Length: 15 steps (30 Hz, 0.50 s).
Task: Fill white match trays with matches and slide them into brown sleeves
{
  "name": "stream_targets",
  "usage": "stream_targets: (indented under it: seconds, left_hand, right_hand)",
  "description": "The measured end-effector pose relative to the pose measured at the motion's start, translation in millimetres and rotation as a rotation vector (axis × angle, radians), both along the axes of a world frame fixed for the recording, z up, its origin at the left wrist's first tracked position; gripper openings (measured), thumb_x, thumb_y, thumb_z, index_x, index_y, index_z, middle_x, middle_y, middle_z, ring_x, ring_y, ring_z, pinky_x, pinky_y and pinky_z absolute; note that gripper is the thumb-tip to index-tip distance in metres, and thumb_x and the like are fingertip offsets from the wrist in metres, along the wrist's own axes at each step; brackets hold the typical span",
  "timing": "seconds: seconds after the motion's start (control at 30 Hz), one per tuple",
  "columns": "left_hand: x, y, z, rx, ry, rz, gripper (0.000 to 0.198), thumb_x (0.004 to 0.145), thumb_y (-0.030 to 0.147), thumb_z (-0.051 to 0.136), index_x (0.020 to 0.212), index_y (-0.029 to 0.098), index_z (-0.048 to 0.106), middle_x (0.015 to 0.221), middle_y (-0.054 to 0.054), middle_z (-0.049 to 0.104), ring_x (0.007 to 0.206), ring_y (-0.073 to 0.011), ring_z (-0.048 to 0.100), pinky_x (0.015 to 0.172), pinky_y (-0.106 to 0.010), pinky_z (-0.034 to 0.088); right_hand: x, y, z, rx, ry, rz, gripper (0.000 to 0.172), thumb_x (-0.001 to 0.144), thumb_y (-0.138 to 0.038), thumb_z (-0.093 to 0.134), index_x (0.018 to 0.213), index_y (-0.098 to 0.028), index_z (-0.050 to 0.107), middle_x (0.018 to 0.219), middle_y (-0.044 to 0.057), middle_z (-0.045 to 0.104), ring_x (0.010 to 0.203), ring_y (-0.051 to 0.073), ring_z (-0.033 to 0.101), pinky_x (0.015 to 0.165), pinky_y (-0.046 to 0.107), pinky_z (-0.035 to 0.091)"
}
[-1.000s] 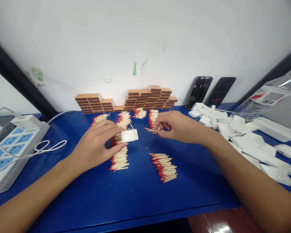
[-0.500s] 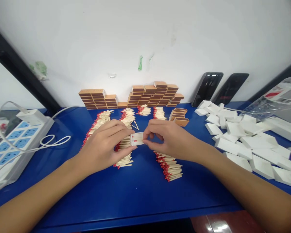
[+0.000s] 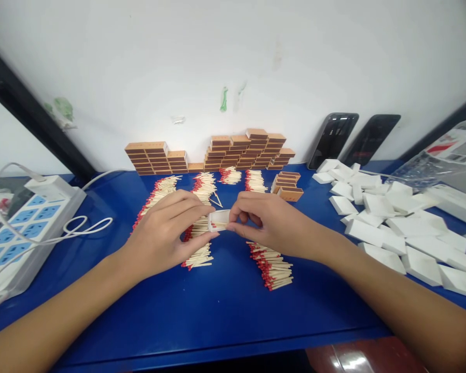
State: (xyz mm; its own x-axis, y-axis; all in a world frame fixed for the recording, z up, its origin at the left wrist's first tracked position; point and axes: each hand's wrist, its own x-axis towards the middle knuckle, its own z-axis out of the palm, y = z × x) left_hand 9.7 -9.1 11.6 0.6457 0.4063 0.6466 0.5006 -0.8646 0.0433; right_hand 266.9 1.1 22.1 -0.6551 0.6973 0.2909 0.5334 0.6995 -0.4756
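Note:
My left hand (image 3: 166, 230) pinches a small white matchbox tray (image 3: 218, 219) between thumb and fingers above the blue table (image 3: 217, 311). My right hand (image 3: 267, 220) meets it from the right, fingers closed on the tray's other end, with red-tipped matches showing inside. Rows of loose red-tipped matches (image 3: 271, 267) lie on the table under and around both hands. More match rows (image 3: 157, 194) run toward the wall.
Brown matchbox sleeves (image 3: 233, 153) are stacked along the wall, with a few more (image 3: 289, 186) nearer. A heap of white trays (image 3: 388, 223) fills the right side. A white power strip with cable (image 3: 18, 228) sits left. Two dark phones (image 3: 349, 137) lean on the wall.
My right hand came left from the far match row with matches and joined the white tray held by my left hand. The tray now shows matches inside.

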Motion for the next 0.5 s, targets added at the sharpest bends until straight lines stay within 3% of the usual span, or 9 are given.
stream_targets:
  seconds: [0.27,0.5]
  left_hand:
    - [-3,1,-0.2,-0.025,-0.010,0.015,0.035,0.092,0.029,0.079,0.123,0.016,0.068,0.098,-0.009,0.076,0.101,-0.0248,0.069,0.094,-0.042,0.059]
    - [-2,1,-0.4,-0.020,-0.014,0.012,0.036,0.092,0.029,0.079,0.124,0.017,0.067,0.101,-0.008,0.077,0.101,-0.0244,0.069,0.093,-0.042,0.060]
  right_hand:
    - [3,1,4.5,-0.046,0.080,-0.040,0.014,0.099,-0.030,0.067,0.089,-0.020,0.070,0.083,0.001,0.065,0.070,0.013,0.053,0.067,0.029,0.039]
    - [9,3,4.4,0.049,0.016,0.015,0.009,0.098,-0.027,0.068,0.095,-0.020,0.072,0.088,0.003,0.064,0.072,0.014,0.054,0.066,0.029,0.040]
